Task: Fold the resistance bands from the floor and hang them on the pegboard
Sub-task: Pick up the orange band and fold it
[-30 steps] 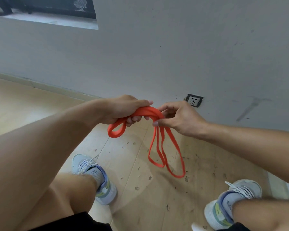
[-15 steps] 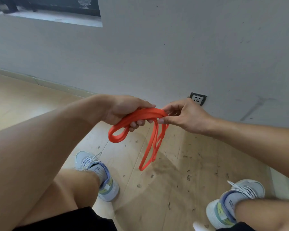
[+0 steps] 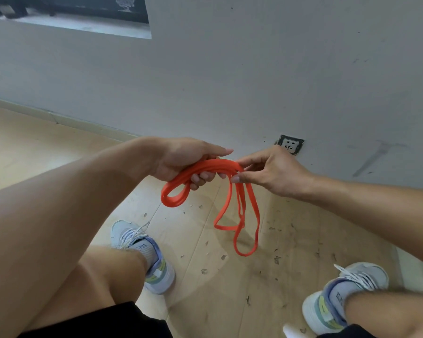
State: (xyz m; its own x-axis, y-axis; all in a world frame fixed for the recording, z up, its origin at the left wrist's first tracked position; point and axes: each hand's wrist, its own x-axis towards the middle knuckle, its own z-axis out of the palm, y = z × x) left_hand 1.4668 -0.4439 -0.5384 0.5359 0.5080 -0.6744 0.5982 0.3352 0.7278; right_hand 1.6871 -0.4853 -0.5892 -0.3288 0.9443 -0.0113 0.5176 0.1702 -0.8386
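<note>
Nearest the camera, two bare knees and black shorts (image 3: 103, 320) frame the lower edge, with a pale grey sneaker (image 3: 144, 254) on the left and a second sneaker (image 3: 340, 293) on the right, both planted on the light wooden floor (image 3: 205, 289), which is strewn with small dark flecks. Above the floor, clear of it, the orange resistance band (image 3: 205, 168) is held between both hands. The left hand (image 3: 181, 157) forms a closed grip: its fingers curl under the gathered strands and its thumb lies along the top, so that several layers of band pass through the palm. To the left of and below this grip a short folded loop protrudes. The right hand (image 3: 271, 172) pinches the same bundle just beside the left hand's fingertips, thumb below and forefinger above; the remaining fingers are loosely bent. Below the right grip, two or perhaps three longer loops hang free, the lowest ending well short of the floor; the exact number of strands cannot be told where they overlap. Beyond the hands stands a grey wall (image 3: 254, 69), meeting the floor at a pale skirting board (image 3: 59, 118), with a wall socket (image 3: 289, 144) set low, just behind the right hand. At upper left a dark recess (image 3: 71, 11) opens in the wall.
</note>
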